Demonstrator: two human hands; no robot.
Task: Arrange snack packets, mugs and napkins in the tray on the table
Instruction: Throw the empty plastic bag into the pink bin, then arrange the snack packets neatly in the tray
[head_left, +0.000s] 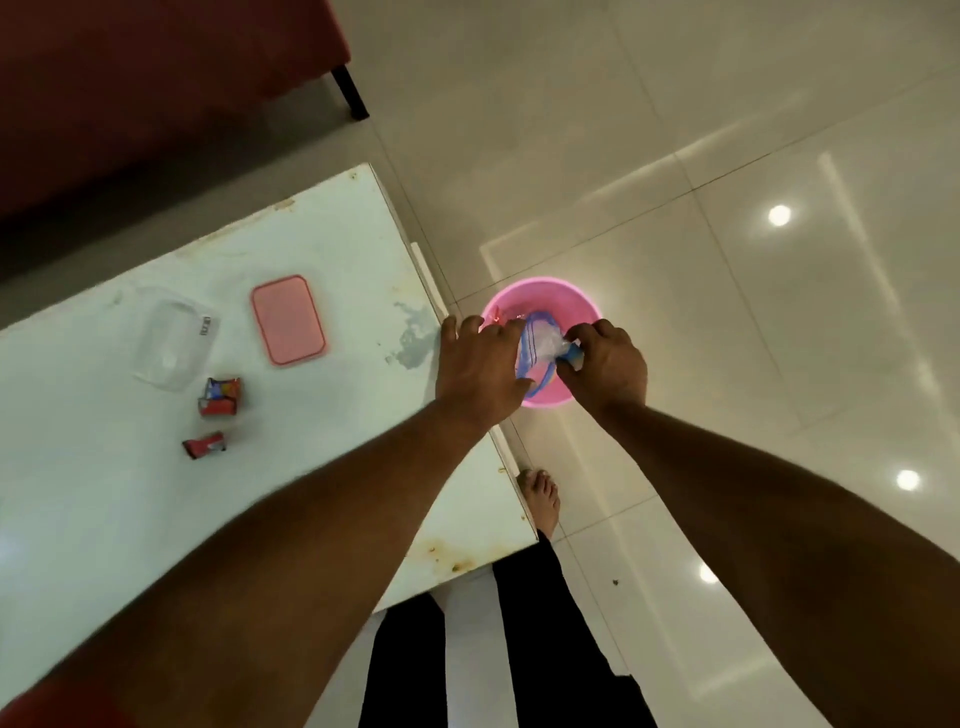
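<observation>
Both my hands reach over a pink bucket standing on the floor just past the table's right edge. My left hand and my right hand both grip a blue and clear plastic packet held over the bucket. On the white table lie two small red snack packets, a clear plastic container and its pink lid, side by side.
A dark red sofa with a black leg stands beyond the table. Glossy beige floor tiles stretch to the right. My bare foot and black trousers show below the table's near corner.
</observation>
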